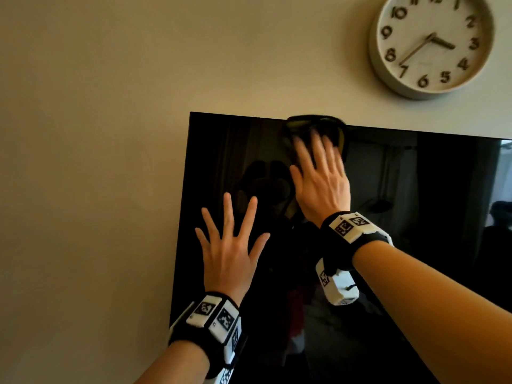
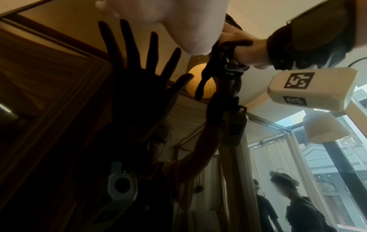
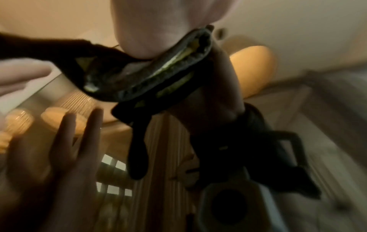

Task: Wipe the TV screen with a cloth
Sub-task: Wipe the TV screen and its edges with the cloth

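Note:
A black TV screen (image 1: 388,217) hangs on the wall and fills the lower right of the head view. My right hand (image 1: 321,176) lies flat with straight fingers on a dark cloth with yellow-green edging (image 1: 313,126), pressing it to the screen at its top edge. The hand looks blurred. In the right wrist view the cloth (image 3: 151,75) is bunched under my palm against the glass. My left hand (image 1: 230,239) rests on the screen near its left edge, fingers spread, holding nothing. The left wrist view shows that hand's dark reflection in the glass.
A round pale wall clock (image 1: 432,42) hangs above the TV's right part. Beige wall (image 1: 97,162) lies left of and above the screen. The glass reflects a room, curtains, a window and other people (image 2: 298,200).

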`<control>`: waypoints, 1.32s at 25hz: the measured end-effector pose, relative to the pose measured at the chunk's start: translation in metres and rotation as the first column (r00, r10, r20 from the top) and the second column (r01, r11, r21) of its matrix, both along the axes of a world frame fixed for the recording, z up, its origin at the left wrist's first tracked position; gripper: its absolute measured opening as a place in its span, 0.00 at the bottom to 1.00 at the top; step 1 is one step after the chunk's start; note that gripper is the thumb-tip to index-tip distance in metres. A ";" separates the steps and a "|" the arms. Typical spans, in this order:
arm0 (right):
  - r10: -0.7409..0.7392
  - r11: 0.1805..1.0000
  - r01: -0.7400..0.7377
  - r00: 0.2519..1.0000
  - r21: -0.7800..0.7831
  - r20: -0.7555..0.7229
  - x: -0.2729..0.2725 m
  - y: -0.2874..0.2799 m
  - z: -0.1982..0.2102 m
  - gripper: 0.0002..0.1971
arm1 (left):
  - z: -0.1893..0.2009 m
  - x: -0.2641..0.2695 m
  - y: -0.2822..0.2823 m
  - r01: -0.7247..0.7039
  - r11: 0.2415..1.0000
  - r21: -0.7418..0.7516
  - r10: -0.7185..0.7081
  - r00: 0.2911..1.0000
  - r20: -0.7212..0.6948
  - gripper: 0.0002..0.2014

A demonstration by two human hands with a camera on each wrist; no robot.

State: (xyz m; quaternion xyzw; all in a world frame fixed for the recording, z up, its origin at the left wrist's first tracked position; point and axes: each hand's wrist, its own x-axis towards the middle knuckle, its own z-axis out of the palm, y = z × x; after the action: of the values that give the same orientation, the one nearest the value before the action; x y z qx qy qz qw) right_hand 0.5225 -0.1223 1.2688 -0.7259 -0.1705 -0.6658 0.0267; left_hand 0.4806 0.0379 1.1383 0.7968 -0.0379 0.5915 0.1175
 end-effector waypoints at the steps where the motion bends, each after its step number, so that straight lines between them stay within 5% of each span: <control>1: 0.016 0.993 -0.013 1.000 0.115 -0.021 -0.002 -0.004 0.003 0.27 | 0.010 0.001 -0.004 0.005 1.000 -0.001 -0.005 1.000 0.013 0.32; 2: 0.016 0.986 -0.010 0.999 0.164 -0.034 -0.003 -0.005 0.002 0.27 | 0.022 0.003 -0.008 0.004 1.000 -0.003 -0.004 1.000 0.024 0.32; 5: -0.003 0.998 0.003 1.000 -0.055 -0.005 0.000 -0.015 -0.006 0.27 | 0.050 0.008 -0.021 -0.017 1.000 0.009 0.017 1.000 0.024 0.32; 9: 0.049 0.967 -0.031 0.997 0.253 -0.063 0.000 -0.036 0.009 0.27 | 0.059 0.016 -0.033 -0.073 0.997 -0.019 0.072 0.997 -0.038 0.33; 13: -0.015 0.996 0.016 1.000 -0.084 0.010 0.006 -0.049 -0.001 0.27 | 0.056 0.018 -0.033 -0.082 0.996 -0.030 0.081 0.996 -0.033 0.34; 16: 0.026 0.953 -0.018 0.999 0.301 -0.022 0.007 -0.062 0.011 0.27 | 0.058 0.018 -0.034 -0.109 0.994 -0.020 0.109 0.994 -0.022 0.34; 17: 0.034 0.946 -0.024 0.999 0.324 -0.027 0.007 -0.059 0.007 0.27 | 0.057 0.018 -0.034 -0.113 0.993 -0.019 0.112 0.994 -0.010 0.34; 20: 0.008 0.998 -0.006 1.000 -0.063 0.028 0.011 -0.068 -0.005 0.26 | 0.055 0.020 -0.035 -0.117 0.993 -0.015 0.117 0.993 0.010 0.34; 21: -0.003 0.998 0.006 0.999 -0.059 0.049 0.014 -0.080 0.001 0.26 | 0.055 0.021 -0.033 -0.124 0.992 -0.012 0.124 0.992 0.011 0.34; 24: 0.029 0.939 -0.033 0.999 0.343 0.015 0.011 -0.097 0.013 0.26 | 0.055 0.020 -0.033 -0.135 0.991 -0.012 0.135 0.991 0.003 0.34; 28: 0.007 1.000 -0.005 0.998 -0.030 0.062 0.014 -0.112 -0.004 0.25 | 0.062 0.015 -0.053 -0.070 0.993 -0.093 0.069 0.998 -0.014 0.33; 31: 0.009 0.949 -0.015 1.000 0.314 0.020 0.011 -0.135 0.006 0.26 | 0.072 0.011 -0.089 -0.064 0.997 -0.033 0.064 0.998 -0.010 0.32; 33: 0.000 0.972 -0.003 1.000 0.237 0.013 0.011 -0.141 -0.005 0.27 | 0.080 0.009 -0.118 -0.049 0.999 -0.018 0.049 0.999 -0.024 0.33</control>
State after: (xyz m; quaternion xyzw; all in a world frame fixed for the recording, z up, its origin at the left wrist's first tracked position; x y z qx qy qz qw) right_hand 0.5336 -0.2634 1.2642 -0.7130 -0.0905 -0.6861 0.1124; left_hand 0.4901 -0.0802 1.2180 0.8032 -0.0115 0.5851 0.1110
